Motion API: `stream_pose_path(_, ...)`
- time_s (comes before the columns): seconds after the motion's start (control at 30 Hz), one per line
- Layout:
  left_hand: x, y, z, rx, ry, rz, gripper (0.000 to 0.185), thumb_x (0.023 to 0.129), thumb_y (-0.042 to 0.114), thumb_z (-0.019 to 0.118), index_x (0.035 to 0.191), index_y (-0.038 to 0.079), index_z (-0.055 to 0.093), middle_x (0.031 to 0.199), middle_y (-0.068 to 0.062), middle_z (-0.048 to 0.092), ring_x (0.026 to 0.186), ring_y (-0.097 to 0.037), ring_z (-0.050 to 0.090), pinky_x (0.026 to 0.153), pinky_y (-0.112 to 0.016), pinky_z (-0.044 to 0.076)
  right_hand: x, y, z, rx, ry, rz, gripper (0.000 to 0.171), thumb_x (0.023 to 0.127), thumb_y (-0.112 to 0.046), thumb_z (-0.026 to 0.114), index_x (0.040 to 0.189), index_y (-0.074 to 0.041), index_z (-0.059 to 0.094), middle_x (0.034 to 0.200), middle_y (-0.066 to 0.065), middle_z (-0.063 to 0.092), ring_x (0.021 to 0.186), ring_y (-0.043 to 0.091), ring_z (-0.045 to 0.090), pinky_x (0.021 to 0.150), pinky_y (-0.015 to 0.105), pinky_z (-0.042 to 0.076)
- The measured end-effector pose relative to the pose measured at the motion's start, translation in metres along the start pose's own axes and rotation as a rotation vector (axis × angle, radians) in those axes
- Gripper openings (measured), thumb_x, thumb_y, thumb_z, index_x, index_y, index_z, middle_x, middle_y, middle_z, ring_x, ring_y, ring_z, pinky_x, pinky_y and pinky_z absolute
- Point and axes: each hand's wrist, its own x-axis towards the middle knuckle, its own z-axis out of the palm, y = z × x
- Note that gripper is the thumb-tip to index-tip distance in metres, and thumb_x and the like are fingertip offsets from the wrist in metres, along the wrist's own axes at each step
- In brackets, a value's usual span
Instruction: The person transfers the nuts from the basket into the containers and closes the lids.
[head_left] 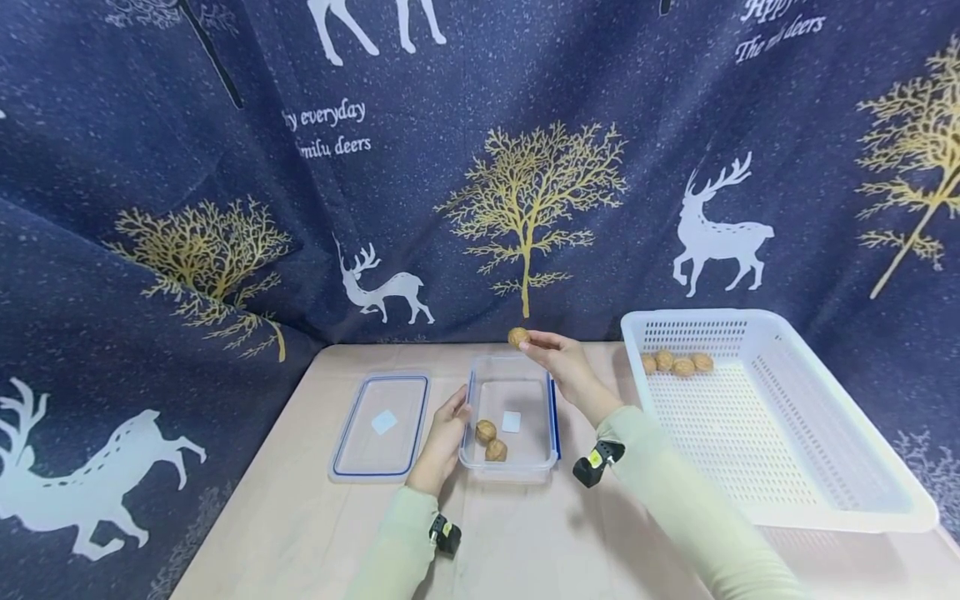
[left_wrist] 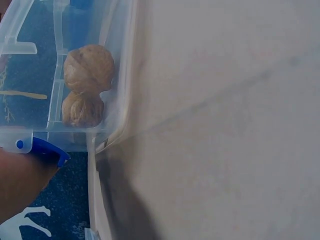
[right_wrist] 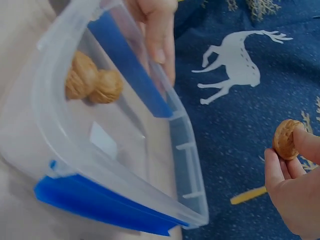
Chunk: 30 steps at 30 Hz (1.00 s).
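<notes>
My right hand (head_left: 566, 367) pinches a walnut (head_left: 518, 337) between thumb and fingers, above the far edge of a clear plastic box (head_left: 510, 467). In the right wrist view that walnut (right_wrist: 286, 139) shows clearly at the fingertips. Two walnuts (head_left: 491, 440) lie together in the box's near left corner, and a small pale square (head_left: 512, 422) shows on its bottom. My left hand (head_left: 444, 437) rests against the box's left side, its fingers extended along the outside wall. A blue clip (left_wrist: 47, 149) is beside that hand in the left wrist view.
Left of the box lies its clear lid (head_left: 381, 429) with a blue seal. A large white perforated basket (head_left: 810, 417) stands on the right, with several walnuts (head_left: 678, 363) at its far left. Dark patterned cloth (head_left: 480, 208) hangs behind the table.
</notes>
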Motion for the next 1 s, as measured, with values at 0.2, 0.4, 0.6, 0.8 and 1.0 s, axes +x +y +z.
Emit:
stream_pose_path(0.2,-0.002,0.002,0.001,0.001,-0.001,0.001,0.051,0.102,0.008,0.038,0.150,0.001,0.025,0.156,-0.022,0.019,0.144,-0.039,0.013,0.118,-0.052,0.010,0.000,0.016,0.014,0.020,0.005,0.003,0.043,0.088,-0.007,0.069,0.129,0.004,0.057,0.125,0.019,0.060,0.114,0.026,0.058,0.102,0.033,0.047)
stream_pose_path(0.4,0.000,0.001,0.000,0.003,0.001,0.009,0.051,0.101,0.007,0.038,0.150,0.000,0.025,0.156,-0.022,0.020,0.144,-0.039,0.014,0.118,-0.051,0.010,0.000,0.033,0.024,0.018,0.006,0.009,0.039,0.086,-0.005,0.070,0.123,0.005,0.060,0.116,0.017,0.066,0.101,0.019,0.063,0.099,0.035,0.050)
stream_pose_path(0.6,0.000,0.001,-0.001,0.010,0.004,0.008,0.050,0.101,0.006,0.039,0.150,0.000,0.026,0.156,-0.023,0.020,0.144,-0.039,0.015,0.118,-0.050,0.012,-0.004,0.047,0.031,0.009,0.011,-0.003,0.036,0.085,-0.003,0.070,0.119,0.008,0.062,0.111,0.018,0.067,0.094,0.016,0.065,0.097,0.035,0.052)
stream_pose_path(0.8,0.000,0.001,0.000,0.002,0.000,0.012,0.050,0.101,0.006,0.038,0.149,-0.001,0.026,0.155,-0.023,0.021,0.144,-0.040,0.015,0.118,-0.052,0.011,-0.007,0.060,0.036,-0.053,0.002,0.038,0.036,0.086,-0.008,0.071,0.119,0.004,0.063,0.113,0.017,0.066,0.103,0.025,0.063,0.100,0.041,0.049)
stream_pose_path(1.0,0.002,-0.002,-0.001,-0.002,0.001,0.008,0.051,0.101,0.006,0.039,0.150,0.000,0.026,0.155,-0.022,0.021,0.144,-0.039,0.015,0.118,-0.052,0.011,-0.006,0.073,0.041,-0.056,-0.010,0.044,0.037,0.085,-0.006,0.071,0.118,0.006,0.063,0.112,0.018,0.066,0.097,0.023,0.065,0.098,0.043,0.050)
